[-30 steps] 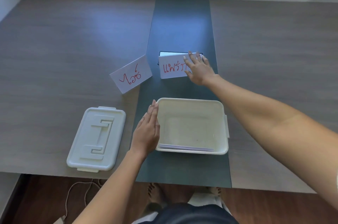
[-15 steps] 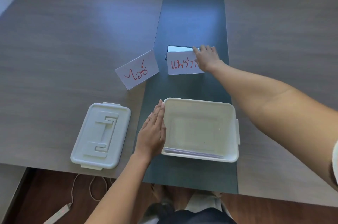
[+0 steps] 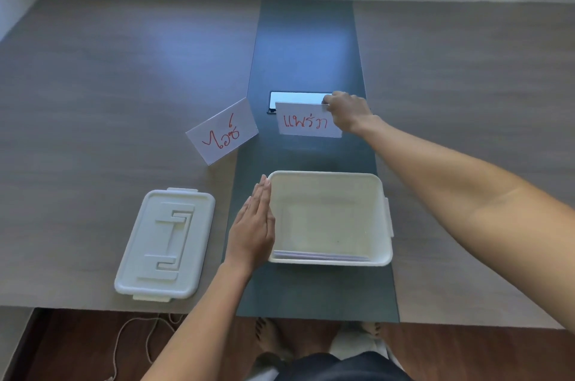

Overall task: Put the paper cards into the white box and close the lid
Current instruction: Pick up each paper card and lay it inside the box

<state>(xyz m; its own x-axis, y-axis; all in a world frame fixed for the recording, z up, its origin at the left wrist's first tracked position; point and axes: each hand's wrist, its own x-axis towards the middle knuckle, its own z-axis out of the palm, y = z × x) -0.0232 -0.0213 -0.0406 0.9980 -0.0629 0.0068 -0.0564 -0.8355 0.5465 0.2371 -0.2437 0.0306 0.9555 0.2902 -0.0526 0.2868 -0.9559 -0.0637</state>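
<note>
The open white box [image 3: 382, 187] sits on the dark centre strip near the table's front edge, with paper cards [image 3: 320, 255] lying flat against its near wall. My left hand [image 3: 253, 225] rests flat against the box's left side, fingers together. Beyond the box, my right hand [image 3: 347, 111] pinches the top right corner of a white card with red writing [image 3: 303, 122], its far edge lifted. A second red-lettered card [image 3: 222, 132] lies tilted to the left. The white lid [image 3: 165, 243] lies flat to the left of the box.
A phone [image 3: 295, 98] with a bright screen lies on the dark strip [image 3: 306, 48] just behind the held card. The grey wooden table [image 3: 109, 85] extends wide on both sides. A cable lies on the floor [image 3: 77, 343] below the front edge, near my bare feet.
My right hand went from lying flat on the card to gripping its top right corner and tipping its far edge up. My left hand stayed at the box.
</note>
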